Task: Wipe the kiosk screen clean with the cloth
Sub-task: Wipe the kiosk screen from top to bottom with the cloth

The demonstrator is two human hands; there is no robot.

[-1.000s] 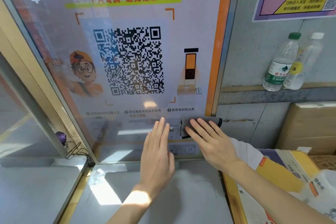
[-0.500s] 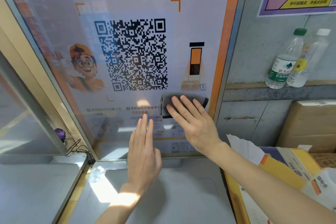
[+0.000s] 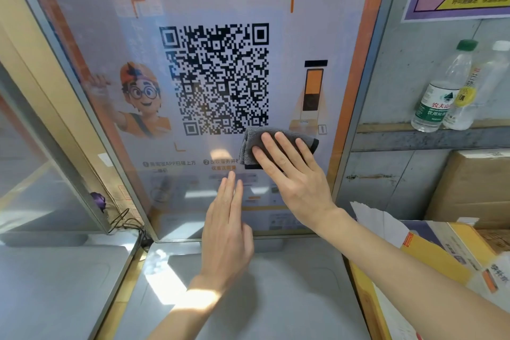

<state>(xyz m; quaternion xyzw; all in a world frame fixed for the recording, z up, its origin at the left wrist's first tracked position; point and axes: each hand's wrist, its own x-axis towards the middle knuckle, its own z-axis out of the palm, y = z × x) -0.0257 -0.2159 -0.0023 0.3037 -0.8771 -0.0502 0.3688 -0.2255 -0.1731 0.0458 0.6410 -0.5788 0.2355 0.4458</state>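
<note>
Standing beside the kiosk screen (image 3: 303, 30) are bottles (image 3: 438, 96) and boxes (image 3: 469, 185).

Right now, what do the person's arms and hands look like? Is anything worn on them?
Both are bare. The left hand and right hand have no gloves, rings or watch. No sleeve covers the left forearm or the right forearm within the picture. The nails look short.

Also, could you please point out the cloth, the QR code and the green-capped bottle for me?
cloth (image 3: 248, 138), head view, on its bare folded left edge.
QR code (image 3: 218, 77), head view, on its middle.
green-capped bottle (image 3: 433, 109), head view, on its label.
</note>
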